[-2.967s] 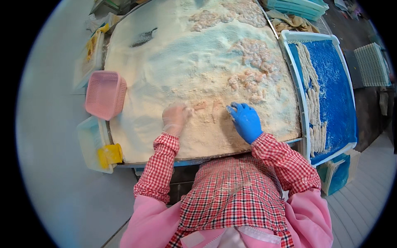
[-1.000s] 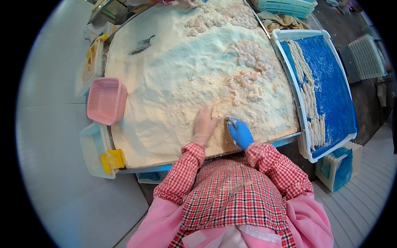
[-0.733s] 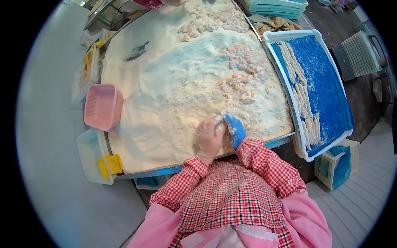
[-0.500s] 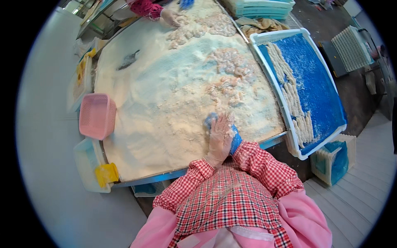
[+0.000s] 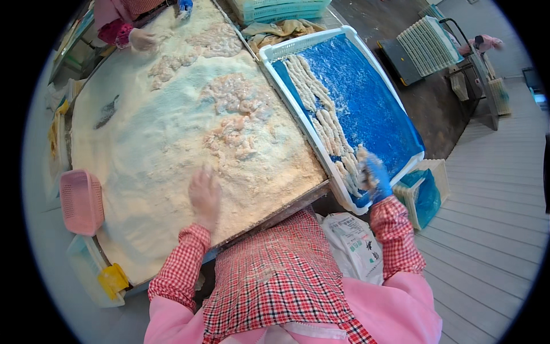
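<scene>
My right hand (image 5: 377, 176), in a blue glove dusted with crumbs, is over the near end of a white-rimmed tray (image 5: 270, 53) lined with blue sheet. Its fingers close on a pale crumb-coated meat strip (image 5: 363, 156), partly hidden by the hand. Rows of similar coated strips (image 5: 329, 129) lie along the tray's left side. My left hand (image 5: 204, 192), in a clear glove and smeared by motion, is above the near part of the crumb-covered table (image 5: 143, 189). Its fingers look stretched out, with nothing visible in them. Beyond it lie raw pink meat pieces (image 5: 238, 97) on the crumbs.
A pink basket (image 5: 82, 200) and a pale bin with a yellow scoop-like piece (image 5: 113, 280) stand at the left edge. Across the table is another person's gloved hand (image 5: 142, 40). Stacked trays (image 5: 281, 10) stand at the back; a white sack (image 5: 352, 243) sits beside my apron.
My hands, pressed together on the crumbs before, have parted. The right has swung to the tray with a coated strip; the left remains over the table. The view has turned rightward.
</scene>
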`<state>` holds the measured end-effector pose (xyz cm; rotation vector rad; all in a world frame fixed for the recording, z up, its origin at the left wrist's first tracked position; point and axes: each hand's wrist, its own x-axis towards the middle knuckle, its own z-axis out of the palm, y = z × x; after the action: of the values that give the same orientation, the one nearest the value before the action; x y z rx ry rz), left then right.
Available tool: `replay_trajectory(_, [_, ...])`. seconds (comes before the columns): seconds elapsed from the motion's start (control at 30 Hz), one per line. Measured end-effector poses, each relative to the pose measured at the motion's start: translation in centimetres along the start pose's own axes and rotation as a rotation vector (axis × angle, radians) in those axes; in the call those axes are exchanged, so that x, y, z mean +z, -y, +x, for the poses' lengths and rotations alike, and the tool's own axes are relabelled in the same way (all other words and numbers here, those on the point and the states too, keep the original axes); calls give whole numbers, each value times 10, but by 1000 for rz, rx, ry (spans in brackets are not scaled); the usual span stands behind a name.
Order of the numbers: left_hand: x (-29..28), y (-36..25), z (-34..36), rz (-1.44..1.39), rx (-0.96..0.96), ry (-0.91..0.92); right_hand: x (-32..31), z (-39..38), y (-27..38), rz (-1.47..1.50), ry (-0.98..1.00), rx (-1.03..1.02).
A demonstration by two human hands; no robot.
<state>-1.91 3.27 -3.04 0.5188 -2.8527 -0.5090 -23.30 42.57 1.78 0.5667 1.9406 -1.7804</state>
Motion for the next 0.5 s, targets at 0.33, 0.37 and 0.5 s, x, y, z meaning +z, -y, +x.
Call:
replay_trajectory(0.33, [11, 11, 148, -27, 18, 246, -86, 60, -4, -238, 52, -7])
replay_trajectory(0.37, [4, 15, 149, 10, 30, 295, -94, 61, -6, -288, 69, 14])
replay_trajectory(0.5, [-9, 41, 120, -41, 110, 236, -106, 49, -4, -1075, 30, -86])
